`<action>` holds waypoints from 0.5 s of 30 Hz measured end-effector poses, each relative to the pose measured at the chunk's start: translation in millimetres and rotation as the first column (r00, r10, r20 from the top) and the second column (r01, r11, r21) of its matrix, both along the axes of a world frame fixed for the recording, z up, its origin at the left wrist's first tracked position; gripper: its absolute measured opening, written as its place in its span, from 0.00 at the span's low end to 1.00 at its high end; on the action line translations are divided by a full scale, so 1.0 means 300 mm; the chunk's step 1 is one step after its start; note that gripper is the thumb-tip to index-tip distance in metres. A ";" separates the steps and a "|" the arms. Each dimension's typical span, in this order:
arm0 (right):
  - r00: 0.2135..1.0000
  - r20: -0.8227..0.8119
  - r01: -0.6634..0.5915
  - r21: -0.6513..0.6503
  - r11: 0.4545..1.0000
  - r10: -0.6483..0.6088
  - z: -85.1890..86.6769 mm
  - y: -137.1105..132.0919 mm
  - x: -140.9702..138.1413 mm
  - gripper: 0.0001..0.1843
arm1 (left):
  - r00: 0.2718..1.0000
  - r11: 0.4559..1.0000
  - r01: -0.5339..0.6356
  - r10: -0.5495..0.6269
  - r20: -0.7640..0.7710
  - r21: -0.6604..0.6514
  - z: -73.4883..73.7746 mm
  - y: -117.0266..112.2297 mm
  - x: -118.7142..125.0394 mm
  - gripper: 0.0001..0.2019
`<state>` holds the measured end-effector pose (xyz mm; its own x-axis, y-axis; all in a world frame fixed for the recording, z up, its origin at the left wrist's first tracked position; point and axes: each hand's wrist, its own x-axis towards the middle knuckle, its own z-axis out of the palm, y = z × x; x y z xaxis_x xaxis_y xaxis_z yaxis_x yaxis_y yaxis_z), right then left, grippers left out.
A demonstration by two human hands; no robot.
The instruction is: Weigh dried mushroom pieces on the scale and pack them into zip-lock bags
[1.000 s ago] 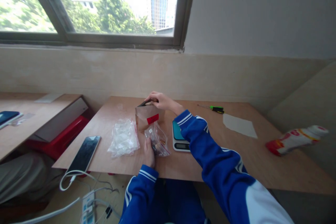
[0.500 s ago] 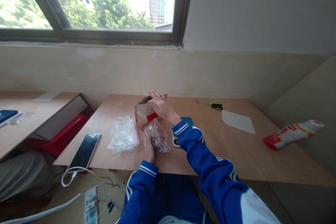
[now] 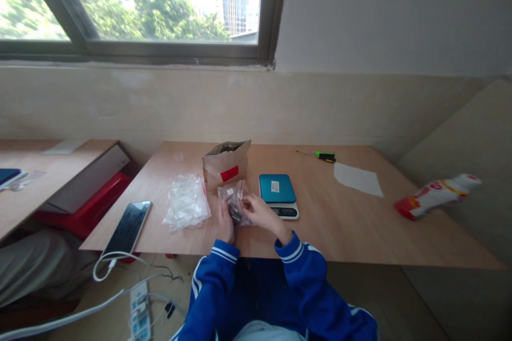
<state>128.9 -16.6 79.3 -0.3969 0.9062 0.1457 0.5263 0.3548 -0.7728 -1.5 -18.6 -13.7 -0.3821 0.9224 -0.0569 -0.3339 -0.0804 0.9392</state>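
A clear zip-lock bag [image 3: 237, 203] with small dark and brownish contents lies on the table between my hands. My left hand [image 3: 226, 222] grips its left side. My right hand [image 3: 256, 209] pinches the bag's right side near the upper part; what the contents are is too small to tell. Just behind stands a brown paper bag [image 3: 218, 168] with a red label, its top open. A pile of clear zip-lock bags [image 3: 186, 203] lies left of my left hand. To the right of the hands sits a kitchen scale [image 3: 277, 188] with a blue-green plate.
A smartphone [image 3: 127, 228] with a white cable lies at the table's left front edge. Toward the right are a screwdriver [image 3: 325, 156], a white paper sheet [image 3: 358, 179] and a red-and-white bottle [image 3: 434, 197]. A power strip [image 3: 140, 311] rests on the floor; someone's leg [image 3: 36, 266] shows at left.
My right hand has come down from the paper bag's opening to the zip-lock bag and now pinches it. The kitchen scale, partly covered before, is in full view. My left hand stays at the bag.
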 end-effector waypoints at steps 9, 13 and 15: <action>0.991 -0.036 -0.129 -0.046 0.991 0.127 -0.015 0.012 0.003 0.17 | 0.997 1.000 -0.002 0.002 -0.082 -0.002 0.019 -0.010 0.006 0.28; 0.984 -0.097 -0.149 -0.025 0.989 0.146 -0.014 0.016 -0.013 0.22 | 0.995 1.000 0.018 -0.020 -0.102 -0.013 0.024 -0.015 0.010 0.25; 0.974 -0.087 -0.216 -0.046 0.975 0.212 -0.010 0.022 -0.015 0.18 | 0.995 0.999 0.026 -0.027 -0.101 -0.019 0.026 -0.015 0.012 0.25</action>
<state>124.3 -9.9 76.3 -0.5713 0.8090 0.1382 0.3778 0.4087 -0.8308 2.0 -23.2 -5.8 -0.3622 0.9314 -0.0360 -0.2391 -0.0555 0.9694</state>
